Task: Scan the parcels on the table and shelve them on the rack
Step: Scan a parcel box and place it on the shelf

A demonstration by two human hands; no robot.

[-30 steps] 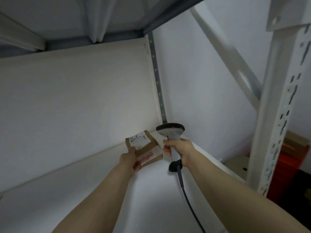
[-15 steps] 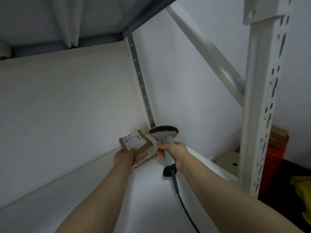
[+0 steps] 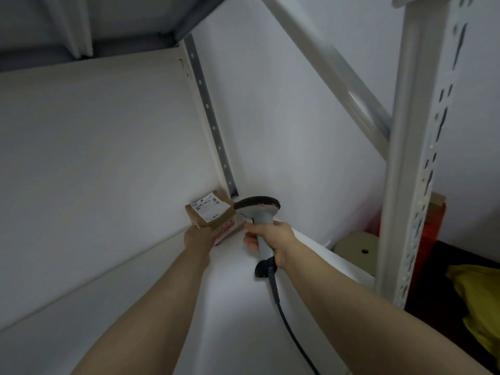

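Note:
A small brown cardboard parcel [image 3: 212, 216] with a white label on top sits in the far right corner of the white rack shelf [image 3: 230, 307]. My left hand [image 3: 198, 238] holds the parcel's near left side, fingers hidden behind the hand. My right hand [image 3: 273, 239] grips the handle of a grey barcode scanner [image 3: 258, 212], its dark head just right of the parcel. The scanner's black cable trails down along my right forearm.
A white slotted rack upright [image 3: 414, 171] and a diagonal brace [image 3: 332, 69] stand at the right. The shelf above [image 3: 108, 20] closes the space overhead. Beyond the upright are a beige stool [image 3: 357, 247], a red box [image 3: 433, 226] and a yellow cloth [image 3: 481, 301].
The parcel has been pushed deeper into the shelf's back right corner by my left hand. My right hand with the scanner stayed beside it. The view has shifted to the right.

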